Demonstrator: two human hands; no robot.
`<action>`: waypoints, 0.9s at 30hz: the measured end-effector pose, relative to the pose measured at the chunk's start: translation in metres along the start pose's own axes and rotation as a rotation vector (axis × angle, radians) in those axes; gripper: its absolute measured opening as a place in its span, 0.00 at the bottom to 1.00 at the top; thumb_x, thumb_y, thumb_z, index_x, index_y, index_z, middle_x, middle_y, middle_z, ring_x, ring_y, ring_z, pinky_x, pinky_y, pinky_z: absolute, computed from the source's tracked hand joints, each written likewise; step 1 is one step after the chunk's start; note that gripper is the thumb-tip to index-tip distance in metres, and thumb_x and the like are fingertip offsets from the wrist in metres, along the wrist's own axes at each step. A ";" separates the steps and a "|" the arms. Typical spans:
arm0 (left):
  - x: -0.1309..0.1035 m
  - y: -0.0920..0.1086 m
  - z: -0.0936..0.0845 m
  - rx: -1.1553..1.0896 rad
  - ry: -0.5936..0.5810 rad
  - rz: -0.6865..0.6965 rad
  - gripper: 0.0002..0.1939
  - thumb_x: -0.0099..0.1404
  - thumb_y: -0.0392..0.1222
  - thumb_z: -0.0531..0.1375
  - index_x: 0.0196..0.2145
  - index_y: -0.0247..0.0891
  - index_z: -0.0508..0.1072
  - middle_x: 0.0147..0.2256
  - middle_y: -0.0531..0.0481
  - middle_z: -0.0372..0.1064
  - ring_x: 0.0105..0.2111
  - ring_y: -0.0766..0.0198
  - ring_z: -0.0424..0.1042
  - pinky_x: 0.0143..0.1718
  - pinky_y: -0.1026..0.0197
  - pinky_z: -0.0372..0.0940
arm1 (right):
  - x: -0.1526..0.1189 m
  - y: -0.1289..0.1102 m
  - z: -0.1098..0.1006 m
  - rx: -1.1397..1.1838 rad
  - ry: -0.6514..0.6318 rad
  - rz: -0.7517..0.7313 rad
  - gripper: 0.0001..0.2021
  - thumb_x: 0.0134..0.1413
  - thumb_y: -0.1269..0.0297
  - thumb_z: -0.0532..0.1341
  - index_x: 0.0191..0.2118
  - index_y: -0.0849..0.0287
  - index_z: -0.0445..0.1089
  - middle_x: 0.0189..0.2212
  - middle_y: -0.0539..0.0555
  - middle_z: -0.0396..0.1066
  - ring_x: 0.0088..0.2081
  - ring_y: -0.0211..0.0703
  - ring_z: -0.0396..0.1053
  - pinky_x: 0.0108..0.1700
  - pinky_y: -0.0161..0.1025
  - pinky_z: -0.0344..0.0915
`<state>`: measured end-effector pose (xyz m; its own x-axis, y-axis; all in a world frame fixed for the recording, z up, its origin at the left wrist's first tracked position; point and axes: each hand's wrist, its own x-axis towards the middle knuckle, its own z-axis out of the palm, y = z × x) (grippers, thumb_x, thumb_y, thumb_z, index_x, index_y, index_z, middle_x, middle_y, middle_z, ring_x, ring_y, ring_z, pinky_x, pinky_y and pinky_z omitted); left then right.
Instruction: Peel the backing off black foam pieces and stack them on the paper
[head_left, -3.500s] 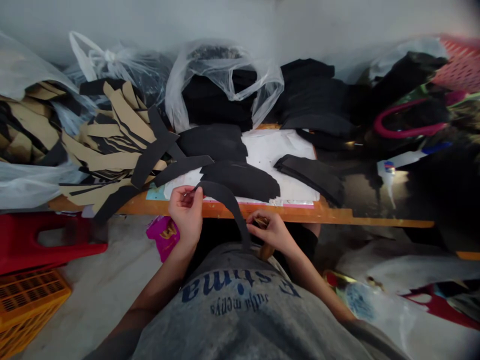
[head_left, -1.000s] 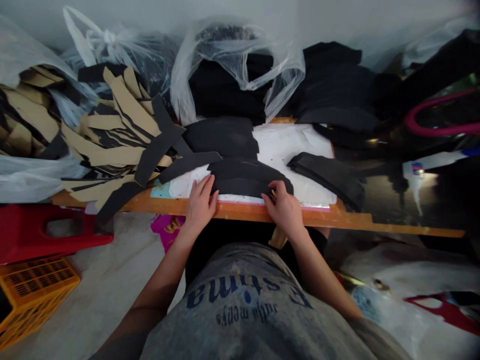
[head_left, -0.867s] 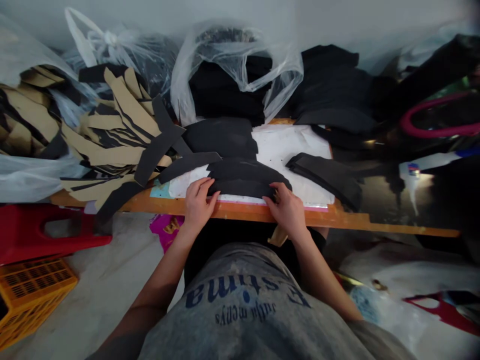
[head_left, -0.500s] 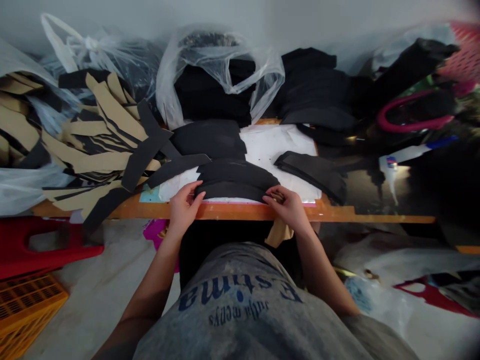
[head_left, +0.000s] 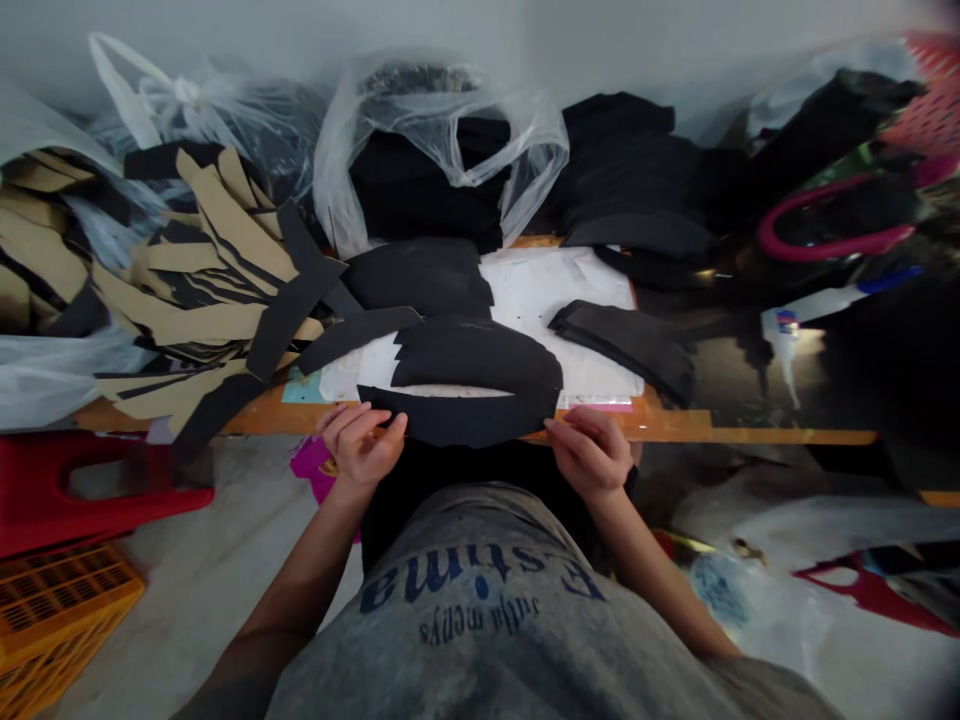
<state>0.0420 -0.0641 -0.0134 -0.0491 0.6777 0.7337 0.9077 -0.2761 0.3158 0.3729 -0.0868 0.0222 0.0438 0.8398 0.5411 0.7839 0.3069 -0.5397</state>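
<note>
A curved black fabric-like strip is stretched between my two hands at the table's front edge. My left hand pinches its left end between thumb and fingers. The right end is pinched by my right hand, with the other fingers curled. Just behind the strip lies an overlapping stack of similar black pieces on white paper. Another black stack sits farther back. To the right, a few more black pieces rest at an angle.
Tan-and-black cut strips are heaped on the left. Behind stands a clear plastic bag with black material. A white bottle with a nozzle lies right. Below left are a red stool and a yellow crate.
Both hands have drawn one black strip off the front of the stack toward my body, opening a gap. The tan piece that hung below my right hand is no longer visible.
</note>
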 end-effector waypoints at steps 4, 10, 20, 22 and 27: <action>-0.008 -0.006 0.001 0.009 -0.034 -0.154 0.21 0.59 0.62 0.63 0.19 0.48 0.70 0.26 0.44 0.57 0.40 0.48 0.63 0.54 0.37 0.60 | -0.008 0.003 0.001 0.021 -0.055 0.086 0.12 0.63 0.59 0.61 0.29 0.48 0.80 0.39 0.58 0.81 0.25 0.43 0.73 0.29 0.46 0.76; -0.004 0.005 -0.002 -0.168 -0.182 -0.094 0.16 0.63 0.56 0.63 0.23 0.47 0.71 0.28 0.45 0.65 0.42 0.49 0.69 0.59 0.33 0.59 | -0.002 0.003 0.001 0.068 -0.194 -0.010 0.13 0.62 0.52 0.60 0.31 0.49 0.77 0.40 0.59 0.83 0.35 0.52 0.80 0.32 0.48 0.77; 0.060 -0.013 0.008 -0.071 -0.213 -0.094 0.14 0.72 0.46 0.57 0.47 0.39 0.79 0.43 0.39 0.78 0.46 0.52 0.76 0.53 0.48 0.69 | 0.059 0.084 -0.052 -0.112 -0.053 0.465 0.13 0.62 0.51 0.65 0.34 0.53 0.79 0.22 0.58 0.72 0.24 0.48 0.68 0.27 0.46 0.60; 0.075 -0.036 0.015 0.050 -0.254 -0.146 0.19 0.70 0.47 0.59 0.54 0.37 0.76 0.52 0.35 0.74 0.54 0.45 0.72 0.58 0.43 0.64 | 0.070 0.113 -0.061 -0.402 -0.033 0.575 0.12 0.58 0.51 0.69 0.36 0.55 0.81 0.26 0.65 0.73 0.25 0.51 0.68 0.28 0.49 0.53; 0.098 -0.059 0.025 0.032 -0.401 -0.127 0.20 0.69 0.42 0.59 0.56 0.36 0.75 0.46 0.36 0.73 0.52 0.45 0.71 0.59 0.41 0.63 | 0.075 0.100 -0.048 -0.535 0.178 0.480 0.33 0.46 0.52 0.76 0.57 0.61 0.76 0.49 0.79 0.72 0.37 0.60 0.73 0.30 0.50 0.54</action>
<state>-0.0059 0.0352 0.0248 -0.0008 0.9182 0.3962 0.9178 -0.1567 0.3649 0.4843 -0.0144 0.0401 0.5216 0.7276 0.4457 0.8461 -0.3738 -0.3800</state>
